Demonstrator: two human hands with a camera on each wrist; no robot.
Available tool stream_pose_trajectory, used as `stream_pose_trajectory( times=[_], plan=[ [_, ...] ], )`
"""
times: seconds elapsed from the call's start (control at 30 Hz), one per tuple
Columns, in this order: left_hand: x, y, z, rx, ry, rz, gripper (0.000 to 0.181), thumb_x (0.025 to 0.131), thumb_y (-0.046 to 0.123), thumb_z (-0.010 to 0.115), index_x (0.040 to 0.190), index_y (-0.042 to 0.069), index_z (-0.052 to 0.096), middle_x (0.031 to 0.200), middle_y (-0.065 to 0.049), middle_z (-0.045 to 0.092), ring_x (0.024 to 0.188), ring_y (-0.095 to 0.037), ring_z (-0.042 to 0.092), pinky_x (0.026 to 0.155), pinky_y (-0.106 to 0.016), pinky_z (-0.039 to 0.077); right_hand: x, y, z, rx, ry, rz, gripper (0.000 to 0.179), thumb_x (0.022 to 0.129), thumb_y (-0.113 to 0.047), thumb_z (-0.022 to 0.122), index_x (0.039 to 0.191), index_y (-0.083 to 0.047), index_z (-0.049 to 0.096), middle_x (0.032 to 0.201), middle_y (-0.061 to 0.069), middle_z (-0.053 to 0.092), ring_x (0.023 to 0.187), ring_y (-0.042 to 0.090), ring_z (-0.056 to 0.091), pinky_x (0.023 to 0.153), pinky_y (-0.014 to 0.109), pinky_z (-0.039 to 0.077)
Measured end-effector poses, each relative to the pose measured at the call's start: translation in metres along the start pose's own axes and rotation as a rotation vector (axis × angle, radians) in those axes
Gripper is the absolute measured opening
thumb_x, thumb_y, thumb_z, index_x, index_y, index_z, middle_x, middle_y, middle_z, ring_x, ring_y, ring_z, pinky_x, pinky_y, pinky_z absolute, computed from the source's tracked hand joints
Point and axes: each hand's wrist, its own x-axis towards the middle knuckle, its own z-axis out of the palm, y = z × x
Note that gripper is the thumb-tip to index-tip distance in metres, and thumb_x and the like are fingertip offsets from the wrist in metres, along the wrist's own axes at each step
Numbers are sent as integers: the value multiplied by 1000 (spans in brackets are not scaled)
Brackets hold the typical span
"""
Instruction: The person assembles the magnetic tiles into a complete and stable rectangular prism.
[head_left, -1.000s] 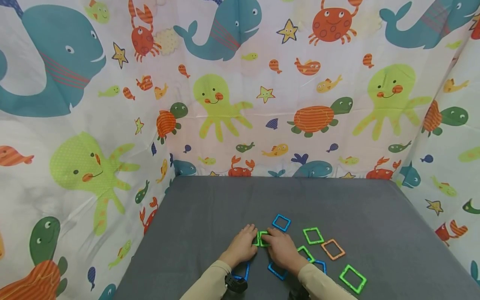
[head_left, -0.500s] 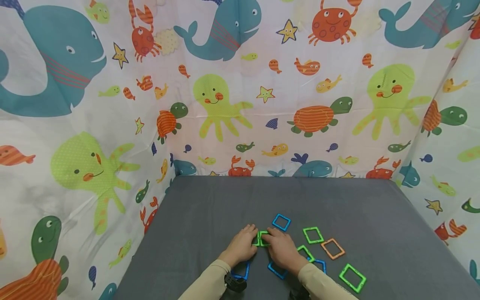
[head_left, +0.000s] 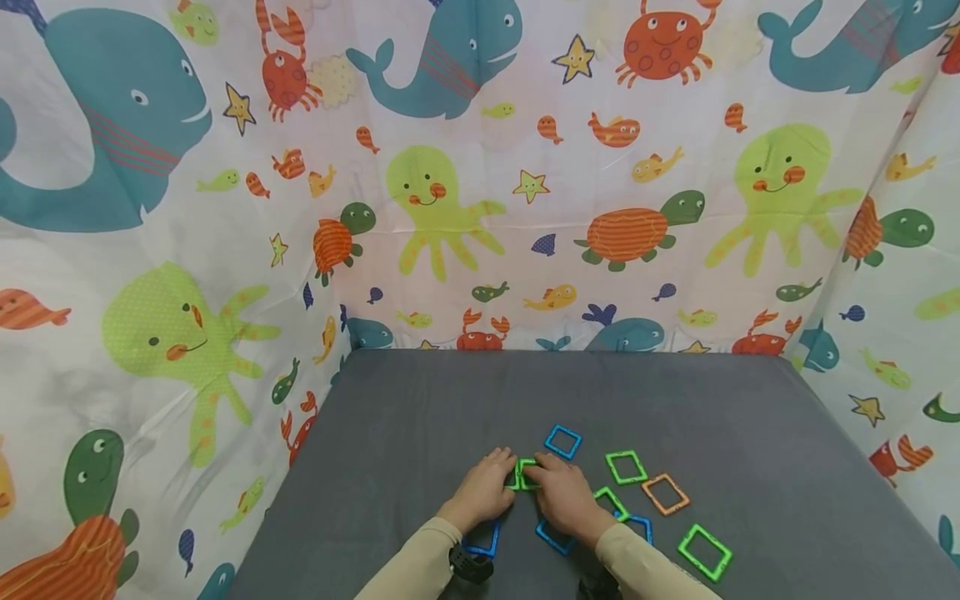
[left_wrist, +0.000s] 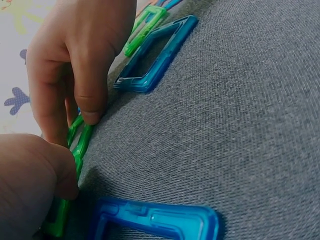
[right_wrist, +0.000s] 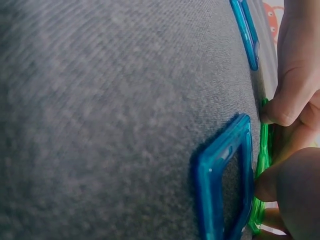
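Observation:
Two green square magnetic tiles lie edge to edge on the grey cloth. My left hand pinches the left green tile, its thumb on the near edge in the left wrist view. The right green tile is held by my right hand, thumb at the near edge and fingers beyond. Both hands cover much of the tiles. A blue tile lies under my left wrist, partly hidden. Beside my right hand is another blue tile, apart from the green ones.
Beyond my right hand lies a blue tile. To the right are a green tile, an orange tile and a larger-looking green tile. By my right forearm, a green tile and a blue tile overlap or touch. A sea-animal curtain surrounds the table.

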Motion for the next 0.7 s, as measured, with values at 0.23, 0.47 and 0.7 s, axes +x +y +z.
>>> stream_pose_trajectory(
  times=[0.23, 0.47, 0.7],
  plan=[
    [-1, 0, 0, 0, 11, 7, 53, 90, 8, 64, 142, 2, 58, 152, -18, 54, 144, -36, 48, 116, -48, 43, -1, -1, 0, 1, 13, -4, 33, 88, 3, 70, 118, -7, 74, 129, 21, 67, 119, 39, 65, 88, 61, 55],
    [-2, 0, 2, -9, 18, 6, 53, 91, 8, 63, 143, 1, 58, 152, -18, 53, 144, -35, 48, 116, -49, 43, -1, 1, 3, 13, -17, 19, 32, 88, 2, 70, 119, -8, 74, 130, 19, 67, 121, 39, 64, 89, 61, 55],
    [-1, -2, 1, -13, 28, 7, 52, 91, 9, 63, 142, 3, 59, 151, -17, 54, 143, -34, 50, 114, -49, 45, -2, 1, 4, 28, -41, 32, 33, 89, 2, 69, 120, -8, 74, 132, 21, 65, 123, 41, 62, 91, 62, 54]
  ],
)
